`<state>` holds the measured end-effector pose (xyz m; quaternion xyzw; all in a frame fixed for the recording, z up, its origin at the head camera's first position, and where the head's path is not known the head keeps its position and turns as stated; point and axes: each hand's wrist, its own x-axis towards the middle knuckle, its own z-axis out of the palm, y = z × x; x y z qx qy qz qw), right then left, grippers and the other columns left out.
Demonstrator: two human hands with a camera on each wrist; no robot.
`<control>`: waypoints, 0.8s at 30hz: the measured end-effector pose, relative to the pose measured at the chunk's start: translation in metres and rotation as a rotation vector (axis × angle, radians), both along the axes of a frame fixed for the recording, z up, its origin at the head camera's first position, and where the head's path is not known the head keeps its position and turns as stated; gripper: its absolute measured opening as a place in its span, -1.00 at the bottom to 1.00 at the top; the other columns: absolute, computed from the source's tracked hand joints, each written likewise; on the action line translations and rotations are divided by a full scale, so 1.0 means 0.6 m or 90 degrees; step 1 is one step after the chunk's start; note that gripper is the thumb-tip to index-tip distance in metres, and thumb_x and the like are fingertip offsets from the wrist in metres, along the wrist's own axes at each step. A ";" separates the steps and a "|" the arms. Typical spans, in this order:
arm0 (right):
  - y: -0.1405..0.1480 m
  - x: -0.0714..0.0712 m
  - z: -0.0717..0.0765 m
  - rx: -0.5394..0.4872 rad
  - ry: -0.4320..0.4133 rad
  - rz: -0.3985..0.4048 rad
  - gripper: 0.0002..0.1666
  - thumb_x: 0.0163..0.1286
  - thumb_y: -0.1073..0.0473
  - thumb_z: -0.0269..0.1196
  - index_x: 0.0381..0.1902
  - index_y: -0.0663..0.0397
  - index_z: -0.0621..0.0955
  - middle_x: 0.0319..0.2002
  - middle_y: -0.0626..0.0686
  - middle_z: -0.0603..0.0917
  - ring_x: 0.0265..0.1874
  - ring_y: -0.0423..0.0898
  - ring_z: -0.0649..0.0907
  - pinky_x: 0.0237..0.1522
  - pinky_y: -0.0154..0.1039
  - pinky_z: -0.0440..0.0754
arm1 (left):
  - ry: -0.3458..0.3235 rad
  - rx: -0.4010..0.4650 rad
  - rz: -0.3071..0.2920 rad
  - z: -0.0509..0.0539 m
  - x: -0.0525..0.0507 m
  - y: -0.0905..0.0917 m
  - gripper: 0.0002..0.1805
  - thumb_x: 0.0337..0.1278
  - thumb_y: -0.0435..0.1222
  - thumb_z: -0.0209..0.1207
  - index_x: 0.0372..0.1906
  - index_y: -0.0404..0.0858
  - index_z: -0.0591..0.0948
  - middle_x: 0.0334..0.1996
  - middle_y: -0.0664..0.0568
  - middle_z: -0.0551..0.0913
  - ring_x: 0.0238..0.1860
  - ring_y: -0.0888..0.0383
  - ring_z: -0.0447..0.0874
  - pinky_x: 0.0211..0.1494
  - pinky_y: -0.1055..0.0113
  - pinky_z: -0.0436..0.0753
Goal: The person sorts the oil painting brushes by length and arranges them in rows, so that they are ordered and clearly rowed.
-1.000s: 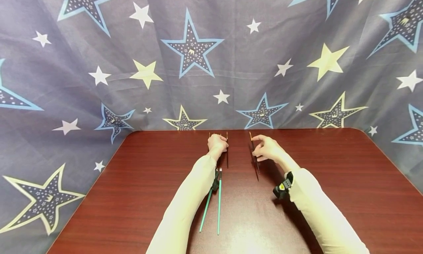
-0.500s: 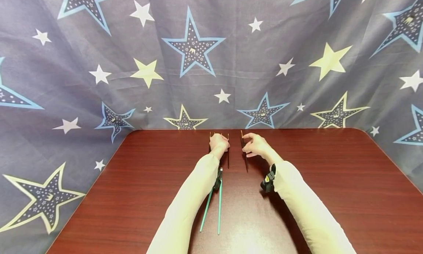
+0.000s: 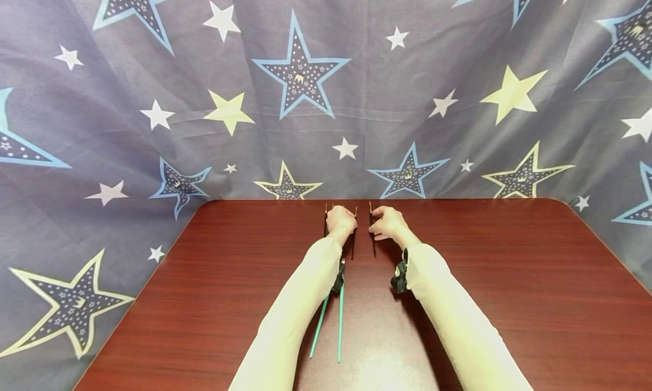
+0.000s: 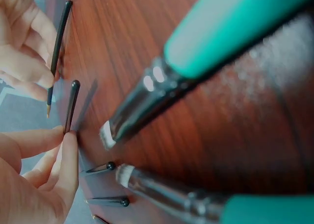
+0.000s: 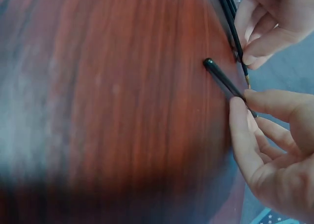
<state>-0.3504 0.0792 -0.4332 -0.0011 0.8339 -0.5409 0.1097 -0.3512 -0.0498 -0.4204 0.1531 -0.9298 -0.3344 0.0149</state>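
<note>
My left hand (image 3: pixel 341 220), near the table's far edge, pinches a slim black paintbrush (image 4: pixel 72 104) between thumb and fingertips. Just to its right, my right hand (image 3: pixel 389 224) pinches another black paintbrush (image 5: pixel 223 77), its tan tip pointing toward the backdrop. A narrow gap separates the two held brushes in the head view. Beside and partly behind my left hand lie several more black paintbrushes (image 4: pixel 108 201), pointing the same way. Two turquoise-handled brushes with pale flat bristles, one of them the nearer brush (image 3: pixel 340 329), lie under and beside my left forearm.
The dark red wooden table (image 3: pixel 214 300) runs back to a grey curtain (image 3: pixel 351 51) printed with stars. A black wrist camera (image 3: pixel 399 279) sits on my right wrist. Light glares off the table near its front.
My right hand has moved left with its paintbrush, close to my left hand, and that brush has swung nearly parallel to the others. The brush at my left hand has tilted slightly.
</note>
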 end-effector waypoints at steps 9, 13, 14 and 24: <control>-0.009 0.001 0.000 0.017 0.004 -0.005 -0.42 0.01 0.50 0.26 0.07 0.36 0.43 -0.16 0.35 0.59 -0.45 -0.01 0.68 -0.45 -0.25 0.73 | -0.013 -0.027 0.008 -0.001 -0.001 0.005 -0.93 -0.19 -0.36 0.27 -0.53 -0.12 0.71 -0.35 0.01 0.71 -0.22 0.01 0.67 -0.21 0.24 0.70; -0.010 0.002 0.001 0.027 0.007 -0.001 -0.44 0.01 0.49 0.26 0.05 0.36 0.45 -0.25 0.33 0.63 -0.46 -0.03 0.68 -0.46 -0.26 0.73 | -0.020 -0.033 0.020 0.000 -0.002 0.009 -0.93 -0.15 -0.34 0.25 -0.52 -0.12 0.71 -0.30 -0.01 0.70 -0.19 0.00 0.65 -0.18 0.19 0.69; -0.010 0.002 0.000 0.031 0.007 -0.001 -0.44 0.01 0.49 0.26 0.05 0.35 0.46 -0.26 0.32 0.63 -0.46 -0.03 0.69 -0.45 -0.26 0.73 | -0.021 -0.035 0.022 0.001 -0.002 0.009 -0.93 -0.14 -0.34 0.24 -0.51 -0.12 0.70 -0.29 -0.01 0.70 -0.19 -0.01 0.65 -0.18 0.18 0.69; -0.012 -0.020 -0.016 0.071 0.007 0.011 -0.47 -0.07 0.48 0.31 -0.04 0.34 0.50 -0.44 0.23 0.66 -0.52 -0.03 0.69 -0.55 -0.25 0.71 | -0.043 -0.038 0.050 0.004 -0.002 0.010 -0.93 -0.10 -0.32 0.22 -0.48 -0.12 0.70 -0.26 -0.02 0.69 -0.16 -0.01 0.65 -0.18 0.15 0.69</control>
